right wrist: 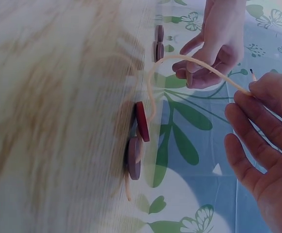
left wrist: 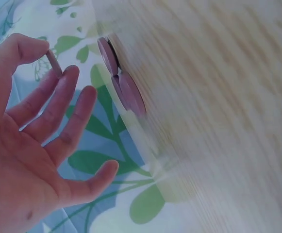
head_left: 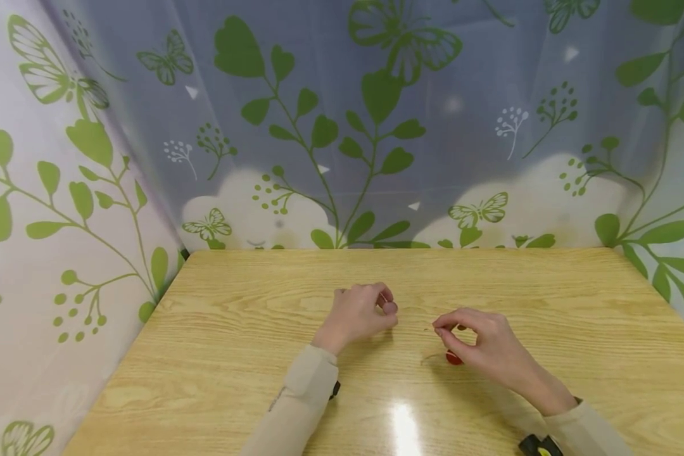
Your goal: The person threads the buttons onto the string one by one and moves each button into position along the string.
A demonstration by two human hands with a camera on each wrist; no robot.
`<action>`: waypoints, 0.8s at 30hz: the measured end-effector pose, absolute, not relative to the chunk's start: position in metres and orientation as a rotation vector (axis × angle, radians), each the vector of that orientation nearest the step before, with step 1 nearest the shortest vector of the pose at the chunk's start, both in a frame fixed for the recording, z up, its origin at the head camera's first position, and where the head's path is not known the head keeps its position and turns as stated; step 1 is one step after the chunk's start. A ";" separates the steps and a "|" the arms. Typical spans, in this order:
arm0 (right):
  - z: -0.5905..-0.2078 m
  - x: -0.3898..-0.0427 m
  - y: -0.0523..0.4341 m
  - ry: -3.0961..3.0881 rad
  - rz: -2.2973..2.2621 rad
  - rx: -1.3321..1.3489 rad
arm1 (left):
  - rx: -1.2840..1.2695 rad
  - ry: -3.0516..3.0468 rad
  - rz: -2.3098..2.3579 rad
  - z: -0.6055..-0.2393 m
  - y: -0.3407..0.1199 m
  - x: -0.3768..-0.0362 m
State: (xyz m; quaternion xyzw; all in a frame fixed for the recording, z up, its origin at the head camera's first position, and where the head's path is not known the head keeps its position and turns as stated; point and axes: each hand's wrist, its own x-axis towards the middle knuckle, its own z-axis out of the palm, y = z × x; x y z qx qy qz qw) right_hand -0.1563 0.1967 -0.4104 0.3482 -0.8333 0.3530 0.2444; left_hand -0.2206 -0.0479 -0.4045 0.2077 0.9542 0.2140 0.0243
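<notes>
Wooden table point(head_left: 251, 329) under both hands. Right hand point(head_left: 484, 348) pinching the tip of a pale cord point(right wrist: 199, 65) between thumb and forefinger, other fingers loose; red disc point(right wrist: 141, 121) threaded below them. Left hand point(head_left: 360, 311) pinching a small mauve disc point(left wrist: 53, 62) at thumb and fingertips, remaining fingers spread.

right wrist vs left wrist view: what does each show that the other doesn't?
Only the right wrist view shows the cord, its end pinched by the right hand, plus a red disc and a brownish disc on the table. Only the left wrist view shows the left hand's open palm close up. Both show the left hand pinching a small disc and the purple discs on the table.
</notes>
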 end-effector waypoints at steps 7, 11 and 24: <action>-0.412 -0.157 0.197 -2.256 0.987 0.979 | 0.681 2.966 0.699 -0.407 -0.054 -0.219; -0.412 -0.157 0.197 -2.246 0.989 0.980 | 0.708 2.963 0.726 -0.408 -0.057 -0.219; -0.412 -0.160 0.197 -2.244 0.957 0.975 | 0.693 2.839 0.915 -0.411 -0.071 -0.215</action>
